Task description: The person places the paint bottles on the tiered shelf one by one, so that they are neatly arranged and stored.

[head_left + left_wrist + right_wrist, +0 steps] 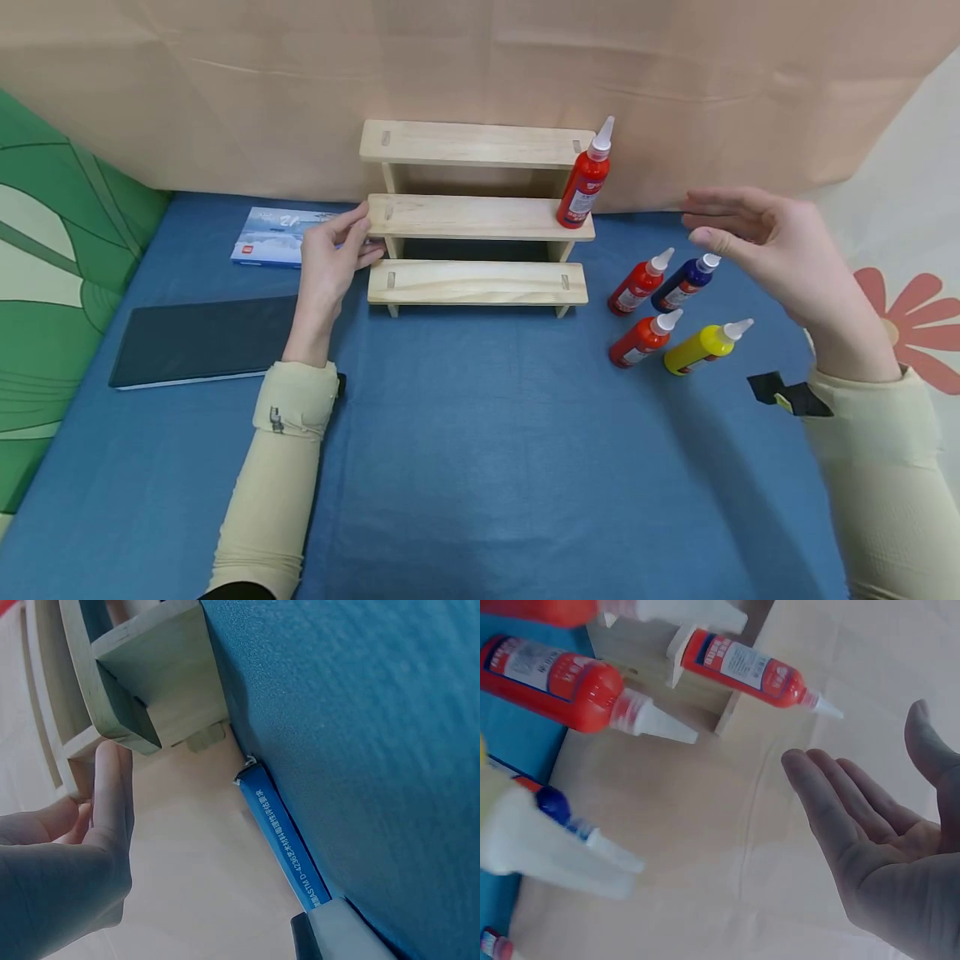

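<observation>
My left hand pinches the left end of the middle tier of a three-tier wooden stand. Its thumb and fingers also show at that board's end in the left wrist view. On the middle tier's right end stands a red paint bottle with a white nozzle. My right hand hovers, fingers extended and holding nothing, above and right of a group of paint bottles. In that group are a rear red bottle, a front red bottle, a dark blue bottle and a yellow bottle.
Left of the stand lies a flat blue-and-white box, partly behind the left hand. A dark notebook is nearer, beside the left forearm. Blue cloth covers the table. Beige sheeting hangs behind the stand.
</observation>
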`<state>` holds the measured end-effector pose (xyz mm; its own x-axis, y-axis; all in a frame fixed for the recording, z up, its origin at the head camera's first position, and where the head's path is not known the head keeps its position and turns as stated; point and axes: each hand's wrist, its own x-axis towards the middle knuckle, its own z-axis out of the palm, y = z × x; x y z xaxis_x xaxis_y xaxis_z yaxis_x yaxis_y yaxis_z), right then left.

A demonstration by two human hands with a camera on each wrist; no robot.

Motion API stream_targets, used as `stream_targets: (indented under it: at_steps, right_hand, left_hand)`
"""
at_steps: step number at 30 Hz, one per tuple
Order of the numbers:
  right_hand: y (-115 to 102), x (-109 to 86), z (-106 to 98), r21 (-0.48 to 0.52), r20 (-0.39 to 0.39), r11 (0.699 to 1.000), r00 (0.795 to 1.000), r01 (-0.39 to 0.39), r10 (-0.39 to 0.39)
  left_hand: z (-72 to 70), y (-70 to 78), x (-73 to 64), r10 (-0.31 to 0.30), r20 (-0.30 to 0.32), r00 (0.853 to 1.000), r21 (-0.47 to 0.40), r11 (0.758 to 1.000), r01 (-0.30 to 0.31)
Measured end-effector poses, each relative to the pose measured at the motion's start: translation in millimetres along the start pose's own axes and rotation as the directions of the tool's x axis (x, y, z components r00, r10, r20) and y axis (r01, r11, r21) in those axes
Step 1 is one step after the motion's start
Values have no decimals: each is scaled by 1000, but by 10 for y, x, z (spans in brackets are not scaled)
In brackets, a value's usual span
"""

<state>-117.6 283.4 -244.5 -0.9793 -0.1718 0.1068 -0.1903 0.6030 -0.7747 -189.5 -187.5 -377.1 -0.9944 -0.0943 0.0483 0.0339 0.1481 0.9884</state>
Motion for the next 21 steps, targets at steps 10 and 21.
stream_targets:
  at_steps: [10,21]
  right_hand:
    - [260,-415,136,-44,-41,996,997,-74,73]
    - [457,-662,387,-37,13,989,990,-140,141]
  left_hand:
    - [-4,14,-2,-8,-1,1000,9,1000,8]
    - [-3,37,-16,-15,6,1000,12,1000,15]
